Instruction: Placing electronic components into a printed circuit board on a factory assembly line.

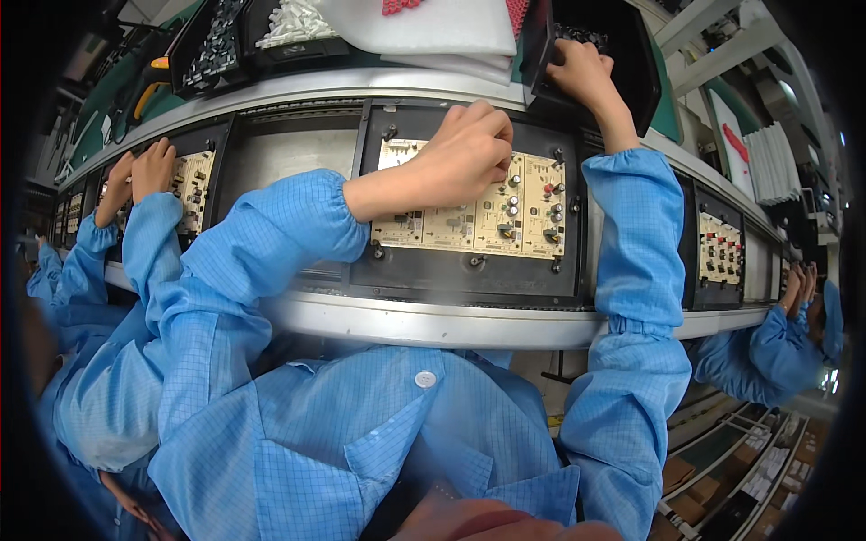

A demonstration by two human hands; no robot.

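My left hand is above a tan circuit board, with its fingers curled together in a pinch close to the surface. Whatever lies between its fingertips is hidden. The board carries small round capacitors, red parts and dark upright parts on its right half, and sits in a black carrier frame with knobs around it. At the upper right, my right hand reaches into a black bin holding small dark parts. Its fingers are bent inward by the bin's left wall, and what they grip cannot be made out.
Behind the metal rail stand a bin of white parts, a bin of dark parts and white foam sheets. Other carriers with boards sit along the line. Co-workers' hands work at the left and far right.
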